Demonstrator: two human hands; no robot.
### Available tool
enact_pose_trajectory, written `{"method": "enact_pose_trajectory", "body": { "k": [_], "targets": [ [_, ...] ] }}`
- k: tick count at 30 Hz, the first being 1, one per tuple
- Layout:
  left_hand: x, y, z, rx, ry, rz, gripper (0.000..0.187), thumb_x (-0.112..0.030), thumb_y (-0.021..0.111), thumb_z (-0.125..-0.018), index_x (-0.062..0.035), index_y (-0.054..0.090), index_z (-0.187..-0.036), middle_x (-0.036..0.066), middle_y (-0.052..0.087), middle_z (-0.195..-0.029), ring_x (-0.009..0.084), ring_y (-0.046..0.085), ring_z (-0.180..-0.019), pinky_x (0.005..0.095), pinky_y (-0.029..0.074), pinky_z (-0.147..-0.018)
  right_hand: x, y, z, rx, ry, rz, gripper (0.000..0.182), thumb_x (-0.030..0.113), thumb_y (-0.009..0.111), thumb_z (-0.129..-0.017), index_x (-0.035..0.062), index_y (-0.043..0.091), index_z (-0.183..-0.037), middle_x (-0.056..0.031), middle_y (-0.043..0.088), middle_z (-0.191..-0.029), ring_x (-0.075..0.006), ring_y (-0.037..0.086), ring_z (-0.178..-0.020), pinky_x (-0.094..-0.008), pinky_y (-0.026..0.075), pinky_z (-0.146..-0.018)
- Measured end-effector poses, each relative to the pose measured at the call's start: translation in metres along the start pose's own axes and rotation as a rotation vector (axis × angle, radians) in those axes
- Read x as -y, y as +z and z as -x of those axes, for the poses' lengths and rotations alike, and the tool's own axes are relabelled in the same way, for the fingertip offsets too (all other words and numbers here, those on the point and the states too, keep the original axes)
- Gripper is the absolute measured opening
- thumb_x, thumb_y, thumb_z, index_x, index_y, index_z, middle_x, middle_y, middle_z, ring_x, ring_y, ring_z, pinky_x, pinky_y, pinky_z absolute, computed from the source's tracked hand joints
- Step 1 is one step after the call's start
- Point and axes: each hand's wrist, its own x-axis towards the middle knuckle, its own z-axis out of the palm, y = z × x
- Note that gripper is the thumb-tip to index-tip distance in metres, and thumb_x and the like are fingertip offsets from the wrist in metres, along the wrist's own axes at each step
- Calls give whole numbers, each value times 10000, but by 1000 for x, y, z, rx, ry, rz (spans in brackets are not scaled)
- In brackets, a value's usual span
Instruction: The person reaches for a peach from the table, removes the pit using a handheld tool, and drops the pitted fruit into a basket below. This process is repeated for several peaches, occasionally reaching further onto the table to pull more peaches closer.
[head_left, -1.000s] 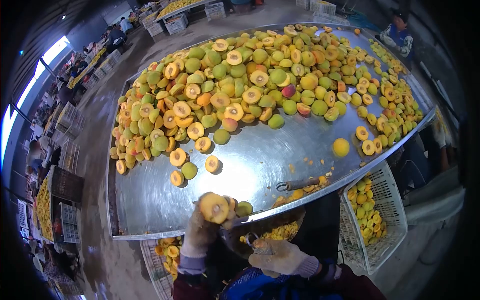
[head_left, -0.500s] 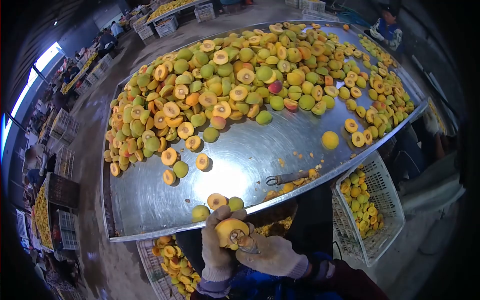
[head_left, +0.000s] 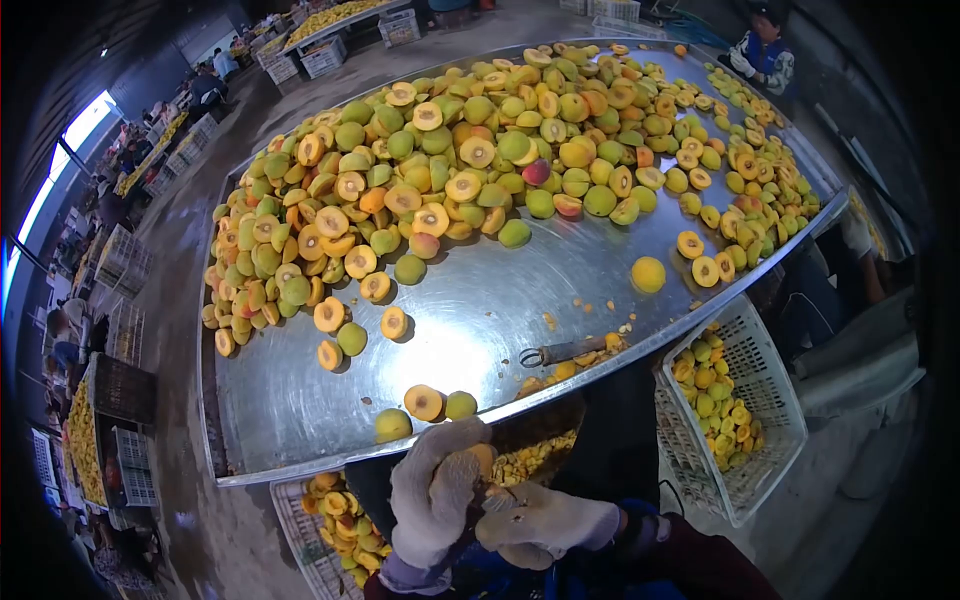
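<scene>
My left hand (head_left: 438, 492), in a pale knitted glove, is closed around a halved peach (head_left: 482, 458), mostly hidden by the fingers. Close beside it, my right hand (head_left: 548, 522), also gloved, is closed on a pitting tool whose tip (head_left: 503, 496) barely shows between the hands. Just beyond them, at the metal table's near edge, lie a cut peach half (head_left: 423, 402) with its pit showing and two green-yellow pieces (head_left: 393, 425). A second pitting tool (head_left: 565, 352), with a looped metal head and a brown handle, rests on the table.
A big heap of halved peaches (head_left: 440, 150) covers the far part of the metal table (head_left: 300, 425). Crates of peaches stand below, one at right (head_left: 770, 440) and one at left (head_left: 300, 535). Pits (head_left: 530, 462) lie below the edge. A person (head_left: 765, 55) sits at the far right corner.
My left hand has turned, so the peach's cut face, visible before, is now hidden. The right hand has shifted slightly down, and its tool shows less. The view has shifted slightly.
</scene>
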Motion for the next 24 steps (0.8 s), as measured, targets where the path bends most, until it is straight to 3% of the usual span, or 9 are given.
{"method": "enact_pose_trajectory", "body": {
  "k": [2, 5, 7, 8, 10, 14, 16, 22, 24],
  "targets": [
    [-7, -4, -3, 57, -113, 1, 279, -145, 624, -875, 37, 633, -1086, 179, 673, -1040, 230, 672, -939, 331, 522, -808, -3, -3, 2, 27, 6, -17, 229, 298, 584, -954, 81, 579, -878, -15, 550, -586, -97, 517, -458, -229, 394, -406],
    [-16, -2, -5, 120, 207, -309, 268, -105, 668, -842, 23, 642, -1076, 159, 679, -1047, 232, 674, -933, 323, 522, -801, -18, -5, -4, 195, -41, -166, 237, 287, 596, -941, 73, 576, -839, -1, 531, -576, -90, 499, -433, -220, 367, -380],
    [-17, 1, -7, 180, 491, -546, 326, -196, 528, -930, 63, 594, -1117, 171, 663, -1014, 279, 666, -900, 372, 541, -788, -46, 6, -25, 62, -981, 153, 250, 287, 592, -934, 70, 567, -813, 23, 492, -541, -80, 454, -381, -210, 317, -338],
    [-16, 0, -7, 176, 488, -543, 326, -196, 528, -930, 63, 594, -1117, 171, 663, -1014, 279, 666, -900, 372, 541, -788, -42, 4, -18, 63, -976, 154, 250, 287, 592, -934, 70, 567, -813, 23, 492, -541, -80, 454, -381, -210, 317, -338],
    [-11, -5, -9, 334, 17, -55, 330, -211, 577, -927, 51, 592, -1127, 178, 654, -1039, 306, 663, -915, 400, 547, -796, -14, 8, 5, 131, -48, -418, 210, 242, 573, -942, 71, 577, -820, 10, 528, -623, -75, 522, -488, -201, 381, -416],
    [14, 2, -1, 302, 132, 286, 412, -286, 618, -918, 47, 578, -1158, 206, 639, -1037, 329, 659, -918, 425, 558, -785, -24, -2, 1, 153, -66, -416, 150, 213, 595, -933, 74, 592, -878, -4, 575, -756, -80, 584, -664, -210, 457, -567],
    [1, 8, 8, 169, -104, 498, 451, -368, 631, -908, 34, 581, -1104, 235, 623, -993, 362, 653, -886, 457, 571, -748, -12, 3, 4, 76, 159, -178, 249, 155, 446, -995, 25, 535, -1188, -48, 565, -1122, -127, 566, -1074, -258, 460, -967],
    [7, 24, 16, -2, -177, 628, 496, -479, 591, -908, 12, 554, -966, 254, 604, -940, 373, 639, -821, 475, 576, -652, -61, -15, -10, 614, 136, -1297, 291, 170, 431, -998, 30, 494, -1245, -51, 541, -1180, -129, 534, -1133, -237, 434, -994],
    [4, 27, 15, -9, -211, 733, 476, -469, 582, -918, 0, 552, -988, 241, 608, -936, 347, 636, -808, 457, 574, -630, -55, -13, -9, 657, 85, -1091, 301, 170, 428, -997, 26, 485, -1255, -50, 528, -1200, -122, 519, -1151, -229, 432, -992]
  ]
}}
